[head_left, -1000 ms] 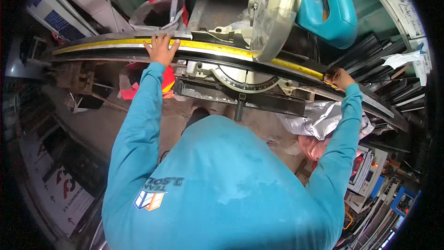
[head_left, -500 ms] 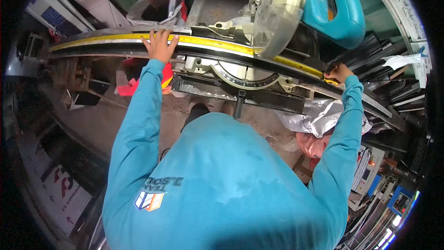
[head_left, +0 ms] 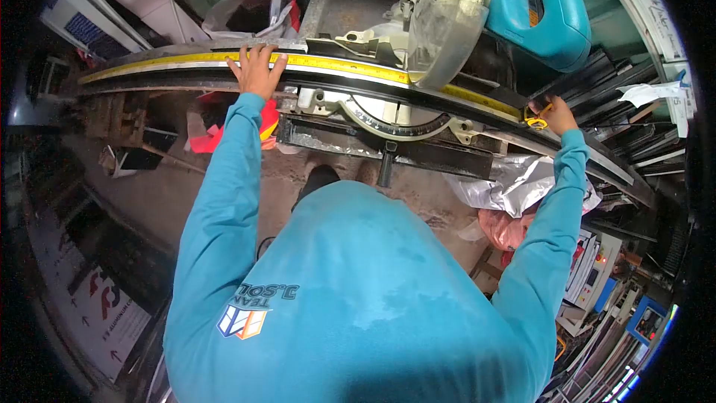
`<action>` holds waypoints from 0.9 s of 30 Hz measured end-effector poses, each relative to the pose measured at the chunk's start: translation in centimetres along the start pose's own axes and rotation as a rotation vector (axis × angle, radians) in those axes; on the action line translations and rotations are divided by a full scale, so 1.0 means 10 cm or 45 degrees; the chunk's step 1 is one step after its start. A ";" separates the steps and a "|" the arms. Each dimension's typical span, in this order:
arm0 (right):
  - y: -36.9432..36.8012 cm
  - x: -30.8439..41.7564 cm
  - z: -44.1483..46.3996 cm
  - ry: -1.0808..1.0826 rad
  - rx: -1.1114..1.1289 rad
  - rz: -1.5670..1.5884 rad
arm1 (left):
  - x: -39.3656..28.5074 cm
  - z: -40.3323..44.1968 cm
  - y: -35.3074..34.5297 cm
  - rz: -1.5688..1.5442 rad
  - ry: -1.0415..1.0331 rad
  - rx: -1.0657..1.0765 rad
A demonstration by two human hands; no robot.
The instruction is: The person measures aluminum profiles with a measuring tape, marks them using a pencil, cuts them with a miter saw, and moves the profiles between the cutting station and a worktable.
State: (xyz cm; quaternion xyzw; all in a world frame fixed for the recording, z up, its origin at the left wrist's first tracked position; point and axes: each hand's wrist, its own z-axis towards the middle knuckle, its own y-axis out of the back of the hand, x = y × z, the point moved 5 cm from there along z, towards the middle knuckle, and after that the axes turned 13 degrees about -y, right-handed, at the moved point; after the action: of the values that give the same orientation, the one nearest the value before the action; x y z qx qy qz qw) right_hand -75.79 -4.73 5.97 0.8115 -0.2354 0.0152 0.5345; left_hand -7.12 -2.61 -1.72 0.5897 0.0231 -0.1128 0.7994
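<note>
A yellow tape measure blade (head_left: 350,68) is stretched along a long dark and silver metal profile (head_left: 328,83) lying across the saw bench. My left hand (head_left: 257,73) lies over the blade and profile with its fingers spread, pressing from above left of the saw. At the right end, my right hand (head_left: 559,116) is closed around the yellow and black tape measure case (head_left: 537,116), partly hidden by the fingers. Between the hands stands a mitre saw with a cream blade guard (head_left: 441,26) and a teal handle (head_left: 570,19); its clear lower guard hangs over the blade.
Below the profile sit the saw's curved scale (head_left: 395,131) and a black knob (head_left: 386,164). Several dark profiles (head_left: 634,112) are stacked at right. Silver wrapping (head_left: 507,186) lies under my right arm, and a red-edged bag (head_left: 250,15) stands behind the bench.
My right hand has shifted slightly right and turned, so more of the yellow tape measure case shows. My left hand stays in the same place on the profile.
</note>
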 end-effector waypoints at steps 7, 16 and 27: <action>0.10 0.84 -0.99 0.177 -0.638 -0.028 | 0.02 -0.01 -0.02 -0.021 -0.003 -0.011; -1.33 2.03 -1.11 0.856 -0.573 0.321 | 0.06 0.00 -0.02 -0.008 -0.038 -0.020; -1.48 1.64 -0.63 0.460 -0.768 0.045 | 0.06 0.07 -0.01 0.026 -0.028 -0.015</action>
State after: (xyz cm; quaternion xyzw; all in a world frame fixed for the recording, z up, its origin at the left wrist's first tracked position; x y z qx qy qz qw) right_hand -53.95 -0.52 0.47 0.5971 -0.1449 0.0974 0.7829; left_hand -6.66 -3.39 -1.69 0.5840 0.0088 -0.1109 0.8041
